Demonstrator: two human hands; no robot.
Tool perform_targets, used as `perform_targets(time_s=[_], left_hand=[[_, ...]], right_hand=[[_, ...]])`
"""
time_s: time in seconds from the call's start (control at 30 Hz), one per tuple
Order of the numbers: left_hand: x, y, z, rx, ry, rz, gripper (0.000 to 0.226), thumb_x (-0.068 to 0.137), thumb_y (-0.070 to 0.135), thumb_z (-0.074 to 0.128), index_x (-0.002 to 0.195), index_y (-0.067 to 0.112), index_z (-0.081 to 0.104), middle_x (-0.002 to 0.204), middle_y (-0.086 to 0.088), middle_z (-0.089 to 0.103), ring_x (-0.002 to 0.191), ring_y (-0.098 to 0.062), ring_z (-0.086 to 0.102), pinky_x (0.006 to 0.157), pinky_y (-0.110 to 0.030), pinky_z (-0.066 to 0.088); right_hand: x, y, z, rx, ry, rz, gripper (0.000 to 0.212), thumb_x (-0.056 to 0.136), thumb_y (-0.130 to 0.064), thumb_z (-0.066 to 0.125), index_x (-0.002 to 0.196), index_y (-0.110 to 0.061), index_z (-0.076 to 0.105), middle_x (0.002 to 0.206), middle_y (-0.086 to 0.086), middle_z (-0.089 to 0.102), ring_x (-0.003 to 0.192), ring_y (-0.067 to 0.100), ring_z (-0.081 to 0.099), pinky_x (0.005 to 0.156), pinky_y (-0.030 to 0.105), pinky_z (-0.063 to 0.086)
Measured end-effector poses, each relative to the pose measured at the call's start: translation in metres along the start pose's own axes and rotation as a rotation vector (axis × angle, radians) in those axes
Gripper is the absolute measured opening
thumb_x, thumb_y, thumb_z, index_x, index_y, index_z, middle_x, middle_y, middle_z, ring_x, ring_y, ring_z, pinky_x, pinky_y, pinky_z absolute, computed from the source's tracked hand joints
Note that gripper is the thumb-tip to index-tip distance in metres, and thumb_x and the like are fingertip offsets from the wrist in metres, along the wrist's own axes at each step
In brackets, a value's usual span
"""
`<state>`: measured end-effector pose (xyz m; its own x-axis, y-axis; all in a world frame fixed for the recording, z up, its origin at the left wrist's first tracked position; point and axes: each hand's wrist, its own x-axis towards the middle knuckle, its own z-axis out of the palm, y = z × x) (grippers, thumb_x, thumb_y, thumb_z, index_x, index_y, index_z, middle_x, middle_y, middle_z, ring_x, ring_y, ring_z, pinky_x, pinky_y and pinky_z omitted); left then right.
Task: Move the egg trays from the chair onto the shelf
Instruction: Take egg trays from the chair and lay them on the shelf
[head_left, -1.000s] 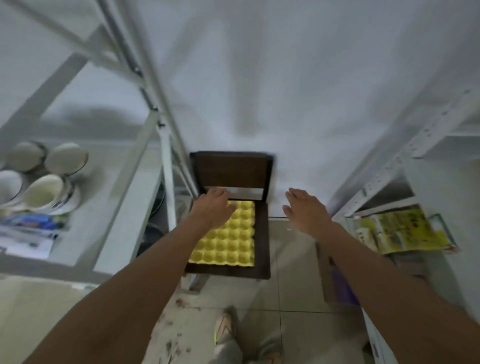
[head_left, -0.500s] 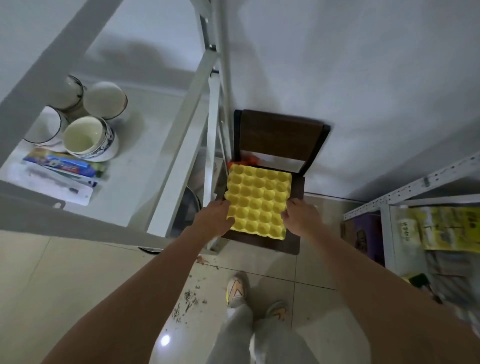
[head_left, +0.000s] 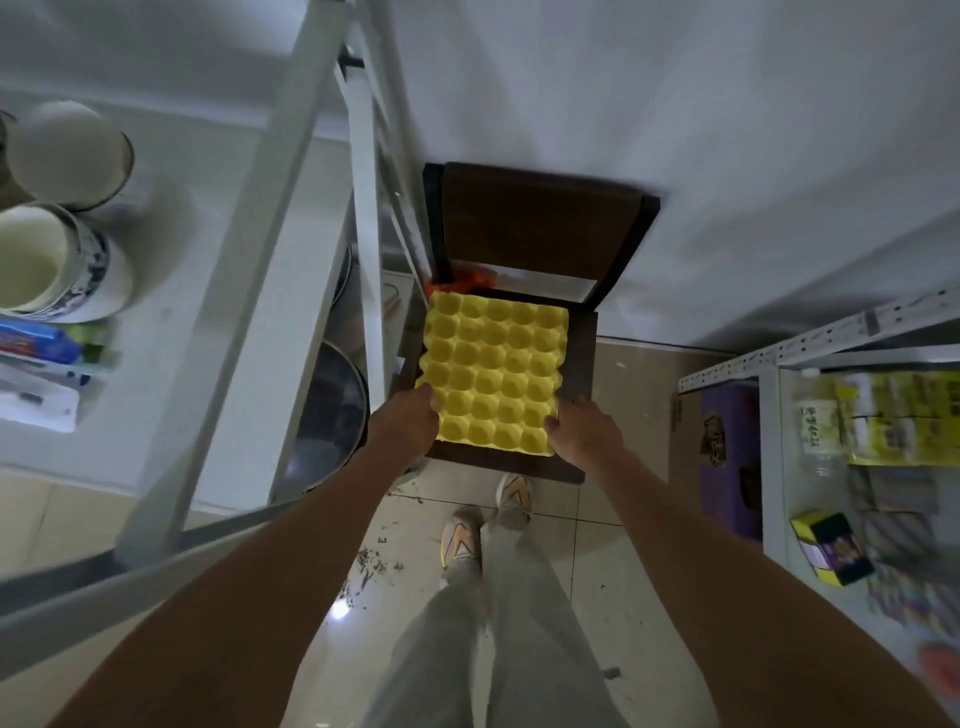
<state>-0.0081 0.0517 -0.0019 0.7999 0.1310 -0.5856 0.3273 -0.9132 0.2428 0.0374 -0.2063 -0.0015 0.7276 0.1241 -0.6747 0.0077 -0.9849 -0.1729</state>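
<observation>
We've got the yellow egg tray over the chair seat, L hand clamped on its near-left corner, R hand on near-right; tray extends away from both grips. Shelf sits left.

Matt yellow moulded-pulp egg tray, dark wood-grain chair, white painted metal shelf, glossy tiled floor, glazed ceramic cups
</observation>
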Motion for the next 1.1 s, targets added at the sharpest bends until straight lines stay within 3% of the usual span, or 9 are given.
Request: perform_targets(time_s=[0.17, 0.3, 0.53, 0.67, 0.83, 0.93, 1.03, 1.1], left_hand=[[0.042, 0.005, 0.012, -0.122, 0.014, -0.08, 0.041, 0.097, 0.013, 0.056, 0.137, 0.005, 0.053, 0.136, -0.018, 0.058, 0.126, -0.038, 0.058, 0.102, -0.051, 0.05], [0.082, -0.002, 0.029, -0.093, -0.039, -0.183, 0.057, 0.099, 0.019, 0.056, 0.151, 0.004, 0.039, 0.148, -0.02, 0.048, 0.135, -0.041, 0.049, 0.109, -0.049, 0.046], [0.127, -0.019, 0.074, -0.208, -0.078, -0.344, 0.075, 0.092, 0.023, 0.063, 0.159, 0.019, 0.03, 0.147, -0.015, 0.054, 0.126, -0.043, 0.058, 0.1, -0.054, 0.052], [0.142, -0.023, 0.089, -0.203, 0.0, -0.369, 0.071, 0.089, 0.021, 0.066, 0.155, 0.016, 0.039, 0.134, -0.013, 0.066, 0.115, -0.04, 0.067, 0.089, -0.045, 0.054], [0.133, -0.018, 0.086, -0.131, 0.03, -0.344, 0.064, 0.089, 0.022, 0.067, 0.15, 0.018, 0.047, 0.13, -0.011, 0.069, 0.113, -0.038, 0.067, 0.084, -0.04, 0.052], [0.127, -0.014, 0.079, -0.145, -0.016, -0.354, 0.056, 0.092, 0.021, 0.066, 0.146, 0.013, 0.052, 0.128, -0.014, 0.069, 0.113, -0.039, 0.067, 0.077, -0.037, 0.045], [0.128, -0.015, 0.075, -0.227, -0.024, -0.372, 0.054, 0.092, 0.025, 0.068, 0.141, 0.008, 0.056, 0.125, -0.017, 0.07, 0.111, -0.04, 0.067, 0.079, -0.04, 0.05], [0.132, -0.018, 0.075, -0.254, -0.028, -0.386, 0.057, 0.088, 0.029, 0.072, 0.137, 0.006, 0.055, 0.125, -0.018, 0.068, 0.112, -0.04, 0.067, 0.086, -0.041, 0.055]], right_hand=[[0.037, 0.008, 0.009, 0.179, -0.002, 0.087, 0.045, 0.103, -0.035, 0.045, 0.142, -0.013, 0.052, 0.139, 0.011, 0.057, 0.129, 0.032, 0.056, 0.1, 0.045, 0.052], [0.075, 0.019, 0.022, 0.326, 0.002, 0.197, 0.038, 0.1, -0.032, 0.049, 0.134, -0.016, 0.058, 0.129, 0.009, 0.066, 0.119, 0.031, 0.064, 0.091, 0.042, 0.056], [0.124, 0.031, 0.066, 0.44, 0.022, 0.367, 0.038, 0.095, -0.036, 0.056, 0.129, -0.024, 0.067, 0.121, 0.009, 0.07, 0.113, 0.033, 0.067, 0.08, 0.038, 0.052], [0.134, 0.024, 0.082, 0.454, 0.113, 0.396, 0.031, 0.09, -0.041, 0.058, 0.102, -0.017, 0.074, 0.098, 0.007, 0.073, 0.094, 0.031, 0.07, 0.064, 0.032, 0.042], [0.117, 0.014, 0.088, 0.535, 0.192, 0.483, 0.025, 0.088, -0.034, 0.059, 0.098, -0.016, 0.074, 0.083, -0.002, 0.061, 0.085, 0.028, 0.069, 0.062, 0.03, 0.04], [0.11, 0.013, 0.091, 0.592, 0.155, 0.523, 0.029, 0.088, -0.034, 0.065, 0.108, -0.014, 0.071, 0.091, 0.003, 0.065, 0.094, 0.032, 0.069, 0.066, 0.031, 0.042], [0.109, 0.018, 0.096, 0.67, 0.168, 0.516, 0.042, 0.088, -0.036, 0.071, 0.123, -0.014, 0.066, 0.114, 0.007, 0.07, 0.106, 0.033, 0.068, 0.072, 0.032, 0.044], [0.112, 0.023, 0.101, 0.689, 0.187, 0.488, 0.039, 0.087, -0.034, 0.072, 0.12, -0.013, 0.069, 0.109, 0.008, 0.069, 0.103, 0.033, 0.069, 0.07, 0.032, 0.044]])
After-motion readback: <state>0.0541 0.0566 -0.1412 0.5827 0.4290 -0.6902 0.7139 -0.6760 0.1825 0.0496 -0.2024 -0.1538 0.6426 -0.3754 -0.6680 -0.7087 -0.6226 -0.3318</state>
